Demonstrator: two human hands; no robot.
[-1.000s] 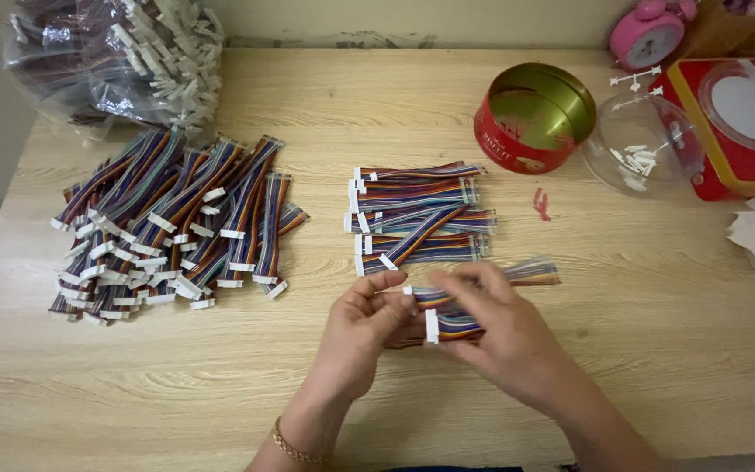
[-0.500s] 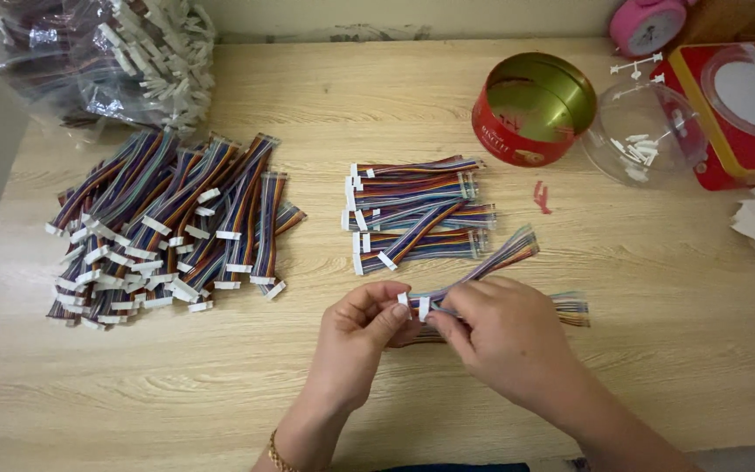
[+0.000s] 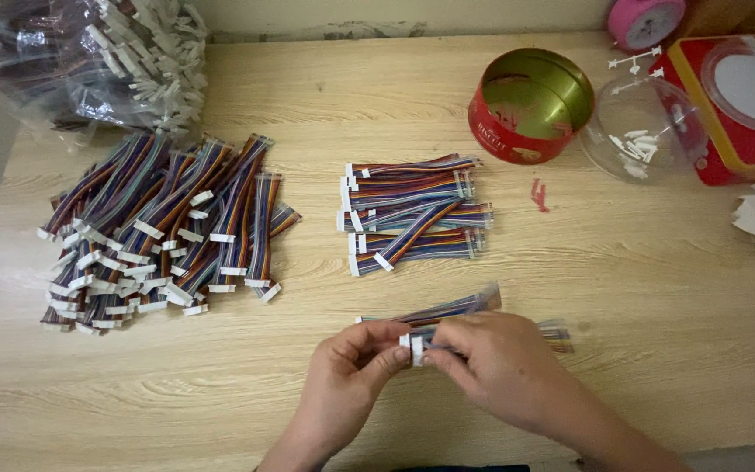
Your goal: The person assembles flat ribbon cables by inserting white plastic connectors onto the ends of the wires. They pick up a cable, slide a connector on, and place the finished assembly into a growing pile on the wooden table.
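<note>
Matt wood-grain table (image 3: 657, 288), glossy metal tin (image 3: 530, 105), clear plastic lid (image 3: 644, 131), white plastic connectors (image 3: 415, 348)

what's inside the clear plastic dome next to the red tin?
The clear dome holds a few small white connector pieces; its glare hides any more. The red tin shows a bare gold interior.

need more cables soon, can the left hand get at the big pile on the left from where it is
Probably yes. The left hand is busy pinching the cable bundle together with the right hand, but only bare table lies between it and the big pile.
</note>
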